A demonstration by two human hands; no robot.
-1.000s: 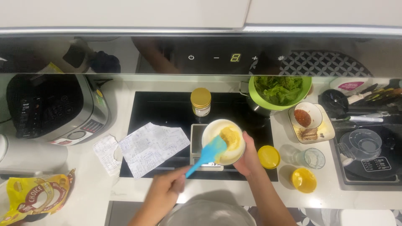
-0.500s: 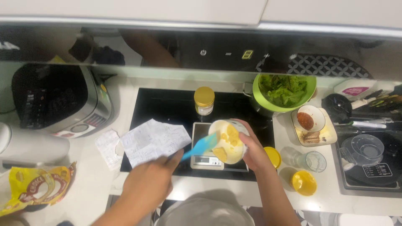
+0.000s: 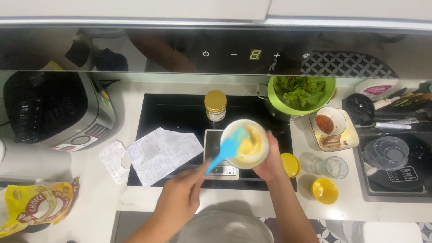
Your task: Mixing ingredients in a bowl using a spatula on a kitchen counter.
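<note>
Scraping one white tub [image 3: 252,155] with one blue spatula [image 3: 227,150], two yellow lids [image 3: 290,164]

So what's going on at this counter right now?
A person stands at a black cooktop. The left hand holds a blue silicone spatula with its blade inside a round white tub of pale yellow spread, which the right hand holds above a small digital kitchen scale. A handwritten paper sheet lies to the left.

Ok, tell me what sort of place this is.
Most likely a home kitchen. A black induction cooktop is set into a pale counter, a green bowl of salad leaves stands at the back, and the left hand works a blue spatula in a tub of yellow spread held by the right hand.
</note>
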